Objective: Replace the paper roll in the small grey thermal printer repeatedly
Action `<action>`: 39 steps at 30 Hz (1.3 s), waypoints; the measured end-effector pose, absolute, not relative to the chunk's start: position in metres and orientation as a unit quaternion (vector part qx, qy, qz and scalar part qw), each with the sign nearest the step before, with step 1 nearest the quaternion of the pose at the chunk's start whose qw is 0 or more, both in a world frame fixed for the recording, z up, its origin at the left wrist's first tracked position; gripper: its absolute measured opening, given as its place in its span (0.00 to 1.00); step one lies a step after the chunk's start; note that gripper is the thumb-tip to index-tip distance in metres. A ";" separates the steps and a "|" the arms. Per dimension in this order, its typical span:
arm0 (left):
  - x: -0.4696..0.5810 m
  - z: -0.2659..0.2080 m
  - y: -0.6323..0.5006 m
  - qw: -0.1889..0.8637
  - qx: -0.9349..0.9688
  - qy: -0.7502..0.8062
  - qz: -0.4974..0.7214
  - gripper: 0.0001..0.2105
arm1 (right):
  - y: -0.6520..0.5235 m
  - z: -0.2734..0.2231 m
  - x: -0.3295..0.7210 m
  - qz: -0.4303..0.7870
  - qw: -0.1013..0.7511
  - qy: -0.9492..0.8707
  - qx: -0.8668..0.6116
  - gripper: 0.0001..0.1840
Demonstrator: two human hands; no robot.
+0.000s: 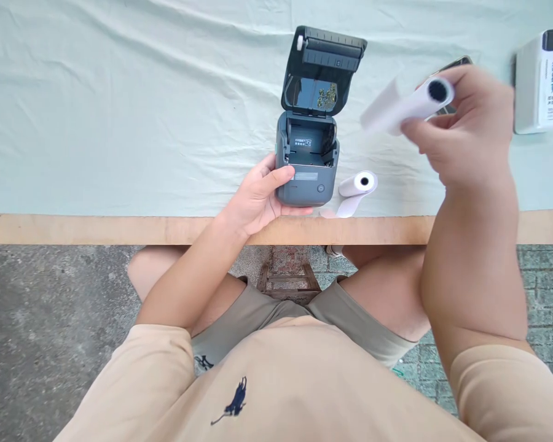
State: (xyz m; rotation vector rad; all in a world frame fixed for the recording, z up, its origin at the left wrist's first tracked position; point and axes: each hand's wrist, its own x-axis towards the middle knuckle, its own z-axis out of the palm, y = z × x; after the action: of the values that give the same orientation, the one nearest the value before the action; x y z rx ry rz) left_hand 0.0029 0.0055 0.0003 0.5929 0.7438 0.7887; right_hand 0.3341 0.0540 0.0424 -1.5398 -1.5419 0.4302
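Note:
A dark grey portable label printer (306,184) has its lid (325,67) raised, and its paper bay (306,138) holds no roll. My left hand (262,193) grips the printer's lower left side, thumb on its front. Up to the right, my right hand (472,116) is closed on a white paper roll (419,104) with a black core, its loose end blurred and hanging leftward. Beside the printer's lower right corner lies a second white paper roll (350,184), partly unwound, its end reaching the cloth's edge.
A pale green cloth (142,110) covers the table, with a bare wooden edge (96,229) in front. At the far right stands a white box (529,92) with blue lettering. A dark-rimmed flat object (463,61) is mostly hidden behind my right hand.

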 end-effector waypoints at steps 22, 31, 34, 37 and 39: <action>0.004 0.003 0.006 0.808 0.285 0.356 0.373 0.34 | -0.008 0.039 0.315 0.402 0.215 -0.709 -0.537 0.12; 0.003 0.008 0.003 0.804 0.289 0.375 0.360 0.37 | -0.011 0.081 0.328 0.383 0.210 -0.794 -0.422 0.09; 0.005 0.009 0.002 0.805 0.293 0.377 0.353 0.35 | -0.015 0.097 0.315 0.417 0.184 -0.804 -0.382 0.11; 0.008 0.010 0.002 0.799 0.292 0.378 0.365 0.34 | -0.013 0.107 0.292 0.377 0.178 -0.801 -0.430 0.17; 0.010 0.010 0.002 0.793 0.293 0.384 0.371 0.35 | -0.006 0.112 0.275 0.310 0.175 -0.794 -0.492 0.21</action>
State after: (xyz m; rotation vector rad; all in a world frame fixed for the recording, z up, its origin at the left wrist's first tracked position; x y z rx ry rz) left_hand 0.0099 0.0018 0.0097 0.6307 0.8250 0.7980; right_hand 0.2754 -0.0059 0.1117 -1.3945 -2.2516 0.8789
